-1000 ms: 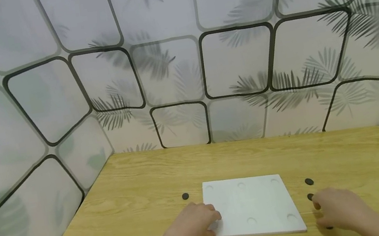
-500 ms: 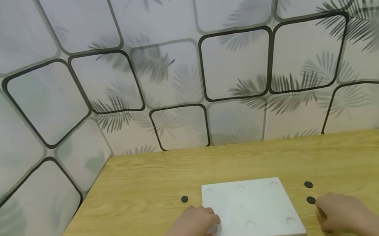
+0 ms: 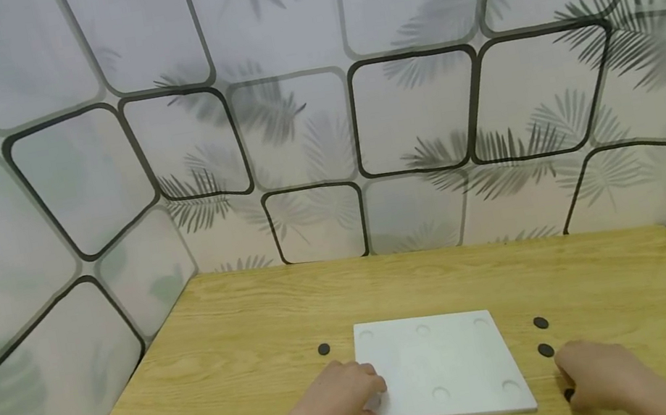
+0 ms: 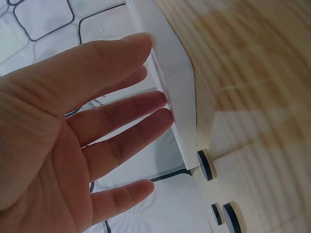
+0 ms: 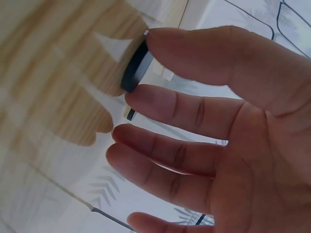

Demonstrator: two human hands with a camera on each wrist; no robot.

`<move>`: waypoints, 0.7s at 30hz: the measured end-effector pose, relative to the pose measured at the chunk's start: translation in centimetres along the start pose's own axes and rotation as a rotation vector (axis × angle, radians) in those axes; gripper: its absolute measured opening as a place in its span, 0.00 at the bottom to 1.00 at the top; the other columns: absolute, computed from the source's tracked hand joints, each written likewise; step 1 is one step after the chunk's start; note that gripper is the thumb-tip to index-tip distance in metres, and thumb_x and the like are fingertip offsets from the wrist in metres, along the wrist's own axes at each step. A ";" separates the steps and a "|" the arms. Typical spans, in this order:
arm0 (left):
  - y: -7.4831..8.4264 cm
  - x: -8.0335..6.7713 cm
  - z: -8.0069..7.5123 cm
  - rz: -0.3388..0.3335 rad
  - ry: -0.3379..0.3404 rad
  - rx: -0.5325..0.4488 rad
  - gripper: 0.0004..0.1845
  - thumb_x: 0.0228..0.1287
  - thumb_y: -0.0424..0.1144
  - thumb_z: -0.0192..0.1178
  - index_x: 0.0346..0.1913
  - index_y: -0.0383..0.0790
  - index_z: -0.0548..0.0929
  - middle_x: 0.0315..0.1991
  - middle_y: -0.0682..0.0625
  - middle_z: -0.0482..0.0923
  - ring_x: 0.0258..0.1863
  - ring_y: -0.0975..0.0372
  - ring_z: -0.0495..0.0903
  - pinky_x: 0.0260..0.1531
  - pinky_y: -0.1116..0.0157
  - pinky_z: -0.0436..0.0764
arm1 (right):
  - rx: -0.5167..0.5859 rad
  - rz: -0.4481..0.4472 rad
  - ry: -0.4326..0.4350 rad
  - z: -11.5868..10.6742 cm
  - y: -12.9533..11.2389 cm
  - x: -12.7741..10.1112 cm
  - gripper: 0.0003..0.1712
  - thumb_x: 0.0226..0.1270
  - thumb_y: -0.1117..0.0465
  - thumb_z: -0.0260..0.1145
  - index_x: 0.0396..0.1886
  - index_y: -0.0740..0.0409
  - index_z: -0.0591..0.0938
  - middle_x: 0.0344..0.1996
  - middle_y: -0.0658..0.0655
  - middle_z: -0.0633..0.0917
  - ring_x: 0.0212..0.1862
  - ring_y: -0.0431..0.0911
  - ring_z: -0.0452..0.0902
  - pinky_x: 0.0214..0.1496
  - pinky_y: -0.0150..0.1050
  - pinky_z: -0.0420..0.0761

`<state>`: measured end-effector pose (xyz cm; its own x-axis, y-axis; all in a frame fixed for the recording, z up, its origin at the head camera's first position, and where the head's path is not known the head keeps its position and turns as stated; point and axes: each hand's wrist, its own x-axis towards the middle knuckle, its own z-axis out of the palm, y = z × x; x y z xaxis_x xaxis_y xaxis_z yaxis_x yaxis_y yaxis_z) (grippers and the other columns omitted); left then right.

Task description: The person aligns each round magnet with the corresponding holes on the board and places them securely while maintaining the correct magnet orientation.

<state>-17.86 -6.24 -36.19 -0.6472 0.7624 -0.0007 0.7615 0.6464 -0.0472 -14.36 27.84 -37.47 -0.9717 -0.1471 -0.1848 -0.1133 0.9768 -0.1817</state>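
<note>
Left hand lay flat, fingers straight against board edge. Right hand pinched a disc, mostly hidden in head view.

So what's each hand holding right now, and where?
Right hand pinches a black disc by its rim; left hand only touches the white board's edge.

Board on table; one disc left of board, two discs right.
</note>
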 end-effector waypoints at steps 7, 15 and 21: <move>0.0 -0.1 -0.1 -0.005 -0.012 -0.001 0.12 0.41 0.43 0.69 0.33 0.54 0.82 0.30 0.63 0.75 0.26 0.71 0.71 0.25 0.69 0.68 | 0.005 -0.020 -0.029 0.0 -0.1 0.3 0.15 0.30 0.70 0.66 0.15 0.54 0.68 0.19 0.50 0.67 0.22 0.44 0.61 0.22 0.40 0.60; 0.0 0.0 -0.1 0.001 -0.008 0.009 0.12 0.41 0.44 0.69 0.33 0.54 0.82 0.30 0.63 0.75 0.26 0.71 0.71 0.25 0.69 0.67 | -0.044 -0.052 -0.088 0.1 0.1 0.8 0.14 0.38 0.66 0.69 0.18 0.54 0.70 0.22 0.51 0.67 0.24 0.46 0.61 0.27 0.49 0.64; 0.0 0.0 -0.1 0.005 -0.023 0.014 0.12 0.42 0.44 0.69 0.34 0.54 0.82 0.30 0.63 0.75 0.25 0.71 0.71 0.25 0.70 0.68 | -0.096 -0.078 -0.070 -0.1 0.1 0.8 0.15 0.35 0.64 0.70 0.16 0.54 0.69 0.23 0.51 0.69 0.26 0.47 0.61 0.30 0.56 0.65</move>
<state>-17.87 -6.24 -36.05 -0.6440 0.7647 -0.0239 0.7644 0.6419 -0.0606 -15.15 27.82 -37.55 -0.9427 -0.2307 -0.2410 -0.2109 0.9718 -0.1053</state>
